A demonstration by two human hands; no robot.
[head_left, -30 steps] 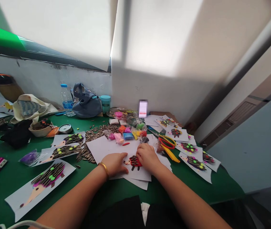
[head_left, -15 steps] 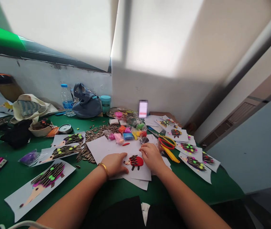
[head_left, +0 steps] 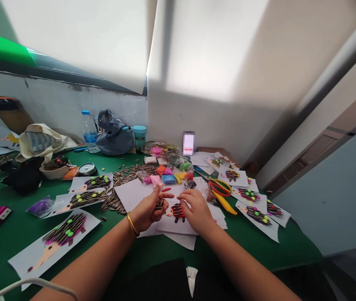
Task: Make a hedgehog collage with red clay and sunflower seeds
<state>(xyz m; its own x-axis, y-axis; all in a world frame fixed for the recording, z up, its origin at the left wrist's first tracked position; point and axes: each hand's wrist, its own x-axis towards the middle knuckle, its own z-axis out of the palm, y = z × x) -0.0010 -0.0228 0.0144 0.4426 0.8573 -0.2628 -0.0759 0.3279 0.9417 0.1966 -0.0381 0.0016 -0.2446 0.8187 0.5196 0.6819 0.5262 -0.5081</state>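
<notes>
My left hand [head_left: 148, 211] is raised over the white paper [head_left: 130, 190], its lower fingers curled around several striped sunflower seeds [head_left: 158, 205], with index finger and thumb stretched out. Close by, my right hand [head_left: 197, 211] hovers above the hedgehog picture [head_left: 177, 210], fingers bent and apart from the thumb; I see nothing between them. The hedgehog has a red clay body, dark feet and a row of seeds stuck in its back; my right hand covers its right part. A small red clay strip [head_left: 166, 190] lies just beyond the fingertips.
Behind the paper lie a sunflower seed pile [head_left: 117, 200] and colourful clay packs [head_left: 169, 179]. Scissors [head_left: 220, 187] and a yellow cutter [head_left: 225, 203] are at right. Finished hedgehog cards [head_left: 258, 217] flank both sides. A phone [head_left: 188, 143] leans on the wall.
My left hand has lifted off the picture and turned, showing seeds in its fingers. My right hand has moved slightly left, over the hedgehog's body. The picture has shifted a little.
</notes>
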